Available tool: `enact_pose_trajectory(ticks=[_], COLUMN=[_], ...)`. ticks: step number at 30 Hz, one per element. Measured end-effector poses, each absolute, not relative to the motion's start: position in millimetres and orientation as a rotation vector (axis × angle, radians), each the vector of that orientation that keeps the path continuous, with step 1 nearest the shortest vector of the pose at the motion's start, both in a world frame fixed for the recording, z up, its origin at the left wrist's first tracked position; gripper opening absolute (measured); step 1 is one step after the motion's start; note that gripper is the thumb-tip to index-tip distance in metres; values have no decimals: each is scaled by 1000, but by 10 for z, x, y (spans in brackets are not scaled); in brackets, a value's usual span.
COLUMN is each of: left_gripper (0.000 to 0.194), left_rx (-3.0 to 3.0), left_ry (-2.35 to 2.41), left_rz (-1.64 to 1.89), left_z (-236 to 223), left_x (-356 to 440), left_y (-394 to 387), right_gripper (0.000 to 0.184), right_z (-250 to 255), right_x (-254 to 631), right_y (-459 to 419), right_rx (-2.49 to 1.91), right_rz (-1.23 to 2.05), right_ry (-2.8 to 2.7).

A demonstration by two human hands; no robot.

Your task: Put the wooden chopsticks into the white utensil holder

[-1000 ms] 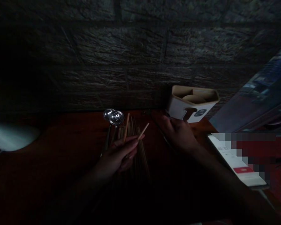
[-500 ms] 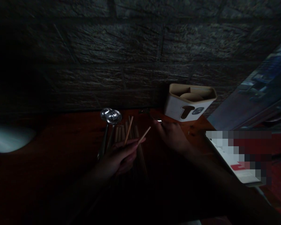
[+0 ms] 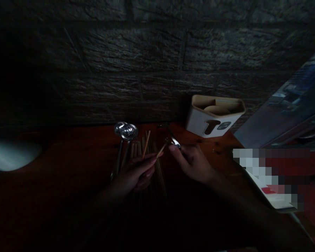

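Observation:
My left hand (image 3: 140, 171) is closed around chopsticks; two wooden chopsticks (image 3: 146, 144) stick up from it, one leaning right. Facing it, my right hand (image 3: 193, 162) pinches a small shiny metal utensil (image 3: 175, 142), whose kind is too dark to make out. The utensil's head is at the tip of the right-leaning chopstick; whether they touch I cannot tell. Beneath and beside my left hand lie several more chopsticks (image 3: 159, 169) in a loose row. To their left rest two metal ladles (image 3: 129, 132), the front one with a perforated bowl.
A white utensil holder (image 3: 199, 123) with a tan rim and compartments stands at the back right, against the stone-patterned wall (image 3: 152, 63). A dark small object (image 3: 162, 125) lies near the wall. At the left is a pale rounded object (image 3: 13, 154); at the right, a white-edged, partly blurred item (image 3: 267, 189).
My right hand has turned and brought the metal utensil left to the chopstick's tip. More of the utensil shows. My left hand keeps its hold on the chopsticks.

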State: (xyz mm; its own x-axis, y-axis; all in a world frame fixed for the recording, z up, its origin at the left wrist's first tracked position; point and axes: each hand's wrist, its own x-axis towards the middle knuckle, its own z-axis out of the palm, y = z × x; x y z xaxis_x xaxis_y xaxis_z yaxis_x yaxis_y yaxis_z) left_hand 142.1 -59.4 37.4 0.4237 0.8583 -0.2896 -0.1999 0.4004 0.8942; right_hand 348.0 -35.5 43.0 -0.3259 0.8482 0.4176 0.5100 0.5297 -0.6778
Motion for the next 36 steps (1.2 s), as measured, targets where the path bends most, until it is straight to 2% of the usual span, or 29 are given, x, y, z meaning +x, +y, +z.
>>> enact_pose_trajectory(ticks=[8,12,17,21,25,30,36], left_gripper=[49,51,57,56,54,53,44], left_rx=[874,884,898,911,931,912,961], left_ry=[828,819,828,883,931,848,838], left_rz=[751,756,742,725,732,735,766], left_z=[420,394,363,347,350,410,403], left_x=[1394,1401,1408,1415,1410,1356,1334], left_y=[-657,-629,-598,-585,-601,-661,-628], right_gripper=[49,53,39,41,37,35,41], right_z=[354,431,458,454,416,321,373], right_x=[3732,3676,3539,3513,3517,3680,3607], right_y=[-67,-162,-290,-323,-302,-97,-185], right_rx=[-1531,-1394,-1165,-1081,-1052,-1349,-1167], right_rz=[360,551,749,869,834,591,847], right_ry=[-1868,-1868,-1858,-1851,-1892,-1862,-1804])
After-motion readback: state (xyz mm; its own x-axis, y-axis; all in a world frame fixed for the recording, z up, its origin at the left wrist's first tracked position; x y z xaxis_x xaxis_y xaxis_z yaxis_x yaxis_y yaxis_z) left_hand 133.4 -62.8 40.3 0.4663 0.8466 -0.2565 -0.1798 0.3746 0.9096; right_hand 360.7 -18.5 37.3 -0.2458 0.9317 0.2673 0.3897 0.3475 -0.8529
